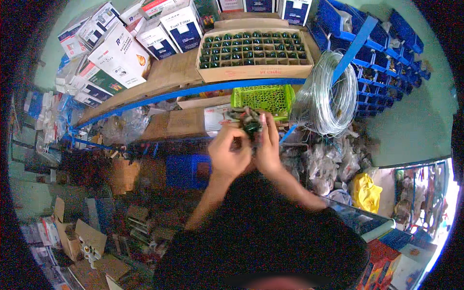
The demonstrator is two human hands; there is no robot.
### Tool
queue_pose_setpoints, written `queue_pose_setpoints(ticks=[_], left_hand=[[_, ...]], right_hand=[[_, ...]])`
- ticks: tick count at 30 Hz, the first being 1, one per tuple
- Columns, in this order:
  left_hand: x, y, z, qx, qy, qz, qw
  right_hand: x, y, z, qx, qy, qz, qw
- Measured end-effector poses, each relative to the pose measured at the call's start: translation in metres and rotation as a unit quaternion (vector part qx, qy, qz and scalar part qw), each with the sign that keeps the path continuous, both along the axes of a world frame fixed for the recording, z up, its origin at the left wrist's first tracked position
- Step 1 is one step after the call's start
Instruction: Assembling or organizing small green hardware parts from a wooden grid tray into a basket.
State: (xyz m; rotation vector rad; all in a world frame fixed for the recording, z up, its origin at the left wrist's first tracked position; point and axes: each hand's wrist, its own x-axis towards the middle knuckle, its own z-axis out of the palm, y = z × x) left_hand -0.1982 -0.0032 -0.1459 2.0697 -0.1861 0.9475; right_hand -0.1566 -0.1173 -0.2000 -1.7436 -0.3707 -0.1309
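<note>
Both hands meet in front of the shelves, just on the near side of the green basket (237,98), and the step in hand looks like close fingertip work on a small dark item (251,124) that sits between them. That item is raised off the lower shelf (186,122), between the fingers of the two hands and in front of the basket's near side; it shows brownish at the top and glossy dark green lower down, but blur keeps its exact shape from being told. The left hand (230,153) is curled, its fingers bent round toward the thumb, and appears to pinch the item from the left. The right hand (267,145) has its fingers straighter and close together, laid along the item's other side; whether it grips or only steadies cannot be told. Just left of the item, a white box (215,119) lies on the lower shelf. Above, on the upper shelf (176,71), a cardboard box (256,73) with dividers holds rows of dark green round-topped pieces (248,55), with some gaps in the front row, and a coil of wire (315,102) hangs to the right of the basket. As a judgement, the next move calls for a firm hold by the left hand while the right fingers make small, careful adjustments, since a loose pinch could let the item slip.
</note>
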Motion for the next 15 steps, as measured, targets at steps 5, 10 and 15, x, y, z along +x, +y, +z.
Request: queue_pose_setpoints(ticks=[5, 10, 15], left_hand=[[-0.006, -0.003, -0.002, -0.033, 0.009, 0.032, 0.999], [-0.009, 0.002, -0.002, -0.139, 0.1, -0.055, 0.984], [-0.011, 0.001, -0.012, -0.225, 0.131, -0.102, 0.96]], right_hand=[[-0.008, 0.014, 0.024, 0.202, 0.103, -0.018, 0.974], [-0.002, 0.009, 0.024, 0.177, 0.039, -0.029, 0.983], [-0.004, 0.004, 0.025, 0.216, 0.113, -0.011, 0.97]])
